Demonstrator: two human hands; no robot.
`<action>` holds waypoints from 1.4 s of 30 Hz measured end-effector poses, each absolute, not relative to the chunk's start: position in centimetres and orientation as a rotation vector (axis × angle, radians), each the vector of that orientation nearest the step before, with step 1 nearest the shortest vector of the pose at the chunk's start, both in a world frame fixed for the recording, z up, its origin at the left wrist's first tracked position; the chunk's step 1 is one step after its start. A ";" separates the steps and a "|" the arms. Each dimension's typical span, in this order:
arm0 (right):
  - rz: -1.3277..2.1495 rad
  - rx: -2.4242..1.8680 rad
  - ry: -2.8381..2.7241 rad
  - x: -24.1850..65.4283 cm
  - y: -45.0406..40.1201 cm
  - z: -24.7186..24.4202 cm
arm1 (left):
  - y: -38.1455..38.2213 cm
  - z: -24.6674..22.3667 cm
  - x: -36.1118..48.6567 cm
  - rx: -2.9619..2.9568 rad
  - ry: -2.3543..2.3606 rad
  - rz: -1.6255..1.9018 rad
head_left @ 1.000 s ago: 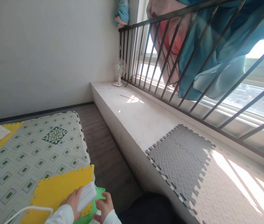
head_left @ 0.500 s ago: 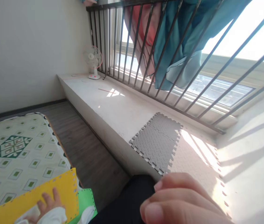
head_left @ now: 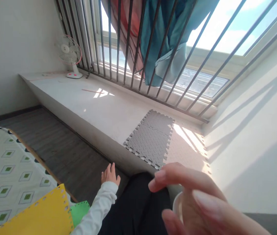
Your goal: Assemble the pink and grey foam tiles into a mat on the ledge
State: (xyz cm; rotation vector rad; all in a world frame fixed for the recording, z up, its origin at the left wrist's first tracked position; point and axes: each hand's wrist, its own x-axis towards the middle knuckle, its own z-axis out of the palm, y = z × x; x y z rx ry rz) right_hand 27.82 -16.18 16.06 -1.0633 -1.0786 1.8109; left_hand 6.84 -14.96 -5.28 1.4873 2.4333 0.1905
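Note:
My left hand (head_left: pixel 110 174), in a white sleeve, is stretched out over the dark floor beside my left leg. Its fingers are spread and hold nothing. Close to the camera at the lower right is my right hand (head_left: pixel 199 195), large and a little blurred, its fingers bent and apart. A pale rounded edge (head_left: pixel 177 205) shows between those fingers; I cannot make out what it is. Below lie my legs in black trousers (head_left: pixel 138 205). A yellow sheet with holes along its edge (head_left: pixel 40 212) and a green one (head_left: pixel 79 210) lie to the left of my sleeve.
A low white ledge (head_left: pixel 99 114) runs beneath the window, with grey foam mats (head_left: pixel 150 138) and a pale pink mat (head_left: pixel 187 147) on it. Metal railings (head_left: pixel 128 42), curtains (head_left: pixel 163 52) and a small fan (head_left: pixel 71 54) stand behind. A patterned mat (head_left: pixel 13 169) lies at left.
My left hand has moved right, off the yellow sheet to over the floor. My right hand's fingers have spread apart. The camera view has swung to the right.

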 end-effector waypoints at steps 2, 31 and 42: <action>1.239 -1.067 -1.492 26.5 -14.3 15.6 | -13.0 -4.6 8.5 1.682 2.315 0.309; 0.298 -2.601 -1.964 38.4 -5.0 -5.2 | 1.7 -2.4 16.8 2.391 1.436 -0.538; 0.368 -2.694 -1.991 38.7 -3.9 -4.4 | 2.1 -2.2 19.0 2.367 1.482 -0.662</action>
